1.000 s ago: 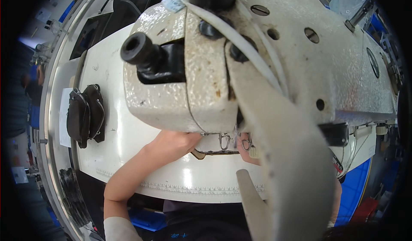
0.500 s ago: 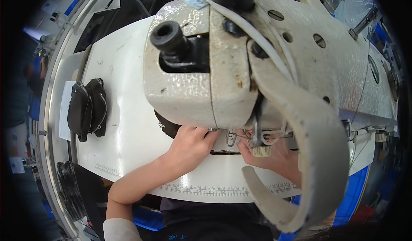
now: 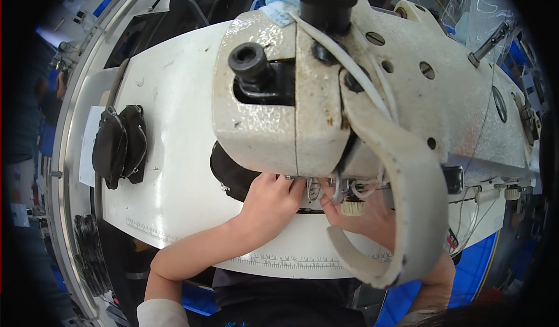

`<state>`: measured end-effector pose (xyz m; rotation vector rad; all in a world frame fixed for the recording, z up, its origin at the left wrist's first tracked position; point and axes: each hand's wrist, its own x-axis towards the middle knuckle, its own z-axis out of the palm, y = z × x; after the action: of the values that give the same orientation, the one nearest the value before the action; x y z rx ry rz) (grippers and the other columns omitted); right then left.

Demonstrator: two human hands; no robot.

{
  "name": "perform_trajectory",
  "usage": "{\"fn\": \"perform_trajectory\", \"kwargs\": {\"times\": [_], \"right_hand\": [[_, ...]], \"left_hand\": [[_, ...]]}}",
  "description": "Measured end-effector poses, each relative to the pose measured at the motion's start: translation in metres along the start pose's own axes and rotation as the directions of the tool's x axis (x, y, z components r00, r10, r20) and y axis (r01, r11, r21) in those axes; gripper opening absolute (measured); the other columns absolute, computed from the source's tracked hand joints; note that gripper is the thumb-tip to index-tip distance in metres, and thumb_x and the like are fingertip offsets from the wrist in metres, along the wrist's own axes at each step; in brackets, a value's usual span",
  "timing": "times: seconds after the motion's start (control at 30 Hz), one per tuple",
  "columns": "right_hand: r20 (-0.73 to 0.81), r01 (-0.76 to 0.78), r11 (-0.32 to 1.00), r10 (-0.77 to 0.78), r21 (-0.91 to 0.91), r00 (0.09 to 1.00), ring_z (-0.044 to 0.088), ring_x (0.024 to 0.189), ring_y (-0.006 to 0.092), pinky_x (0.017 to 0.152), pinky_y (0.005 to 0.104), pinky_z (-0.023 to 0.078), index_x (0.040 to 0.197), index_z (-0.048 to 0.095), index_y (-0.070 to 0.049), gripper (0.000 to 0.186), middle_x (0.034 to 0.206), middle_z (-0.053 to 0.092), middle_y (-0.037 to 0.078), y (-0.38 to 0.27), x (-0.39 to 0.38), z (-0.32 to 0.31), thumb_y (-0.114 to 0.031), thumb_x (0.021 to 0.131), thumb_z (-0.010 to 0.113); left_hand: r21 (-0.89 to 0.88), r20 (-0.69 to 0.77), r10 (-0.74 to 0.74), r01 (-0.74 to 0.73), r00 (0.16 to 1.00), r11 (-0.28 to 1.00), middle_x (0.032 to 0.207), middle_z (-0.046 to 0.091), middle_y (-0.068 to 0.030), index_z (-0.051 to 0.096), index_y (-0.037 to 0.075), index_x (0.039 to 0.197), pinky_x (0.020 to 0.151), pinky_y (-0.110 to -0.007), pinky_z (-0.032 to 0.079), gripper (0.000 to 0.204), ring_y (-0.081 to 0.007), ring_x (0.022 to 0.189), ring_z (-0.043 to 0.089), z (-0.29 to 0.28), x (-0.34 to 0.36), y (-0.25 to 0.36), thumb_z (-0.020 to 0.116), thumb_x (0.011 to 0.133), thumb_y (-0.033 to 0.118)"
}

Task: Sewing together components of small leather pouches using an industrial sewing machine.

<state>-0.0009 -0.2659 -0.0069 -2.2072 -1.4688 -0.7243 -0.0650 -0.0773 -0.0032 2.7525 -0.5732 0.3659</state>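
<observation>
A black fabric pouch point(image 3: 234, 172) with a metal zip along its edge lies partly under the white sewing machine head point(image 3: 256, 132). My left hand point(image 3: 271, 204) is closed at the pouch's right side, its fingertips tucked beneath the machine head by the needle area. Across the needle, my right hand point(image 3: 372, 219) has its fingers bent in toward the same spot. The presser parts and a small cream knob point(image 3: 353, 208) cover some of them, so what they pinch is hidden. A curved pale lever point(image 3: 428, 210) crosses in front of the right wrist.
Two black zippered pouches point(image 3: 120, 146) stand at the left edge of the white table point(image 3: 174, 94). A ruler strip point(image 3: 291, 263) runs along its front edge. Blue bins point(image 3: 471, 274) sit below at the right. A pale blue cloth point(image 3: 280, 4) lies atop the machine.
The view has shifted slightly, so the machine head sits farther right. More of the pouch shows left of my left hand. My right forearm now appears below the lever. Both hands stay by the needle.
</observation>
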Motion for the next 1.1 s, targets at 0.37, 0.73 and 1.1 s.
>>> {"fn": "perform_trajectory", "kwargs": {"times": [0.37,0.73,1.1], "right_hand": [[0.19,-0.173,0.984,0.16,0.049,0.969,0.059,0.075,0.0234,0.066,0.0394,0.047,0.101,0.059,-0.007,0.038,0.086,0.06,0.01,-0.007,0.005,-0.005,-0.015,0.064,0.059],[-0.065,0.494,0.859,-0.49,0.133,0.869,0.058,0.077,0.0193,0.065,0.0291,0.047,0.083,0.063,0.002,0.026,0.084,0.06,0.007,-0.021,0.004,-0.001,-0.017,0.065,0.06],[0.223,0.348,0.912,-0.301,-0.218,0.927,0.057,0.075,0.0197,0.073,0.0319,0.051,0.082,0.063,0.001,0.022,0.074,0.058,0.007,-0.045,0.027,0.02,-0.014,0.065,0.058]], "left_hand": [[0.079,-0.081,-0.061,0.068,0.995,0.995,0.084,0.048,-0.0131,0.061,-0.005,0.077,0.059,-0.035,0.048,0.017,-0.0294,0.081,0.05,0.005,0.006,0.017,0.06,0.062,0.002],[0.328,-0.011,0.109,-0.099,0.994,0.94,0.104,0.054,-0.0204,0.057,-0.008,0.093,0.073,-0.035,0.05,0.031,-0.0301,0.087,0.053,-0.046,-0.006,0.022,0.057,0.064,0.004],[-0.334,0.21,-0.282,0.34,0.936,0.879,0.077,0.051,-0.014,0.055,-0.002,0.074,0.062,-0.039,0.047,0.023,-0.0326,0.075,0.054,-0.035,0.011,-0.018,0.066,0.054,0.0]]}}
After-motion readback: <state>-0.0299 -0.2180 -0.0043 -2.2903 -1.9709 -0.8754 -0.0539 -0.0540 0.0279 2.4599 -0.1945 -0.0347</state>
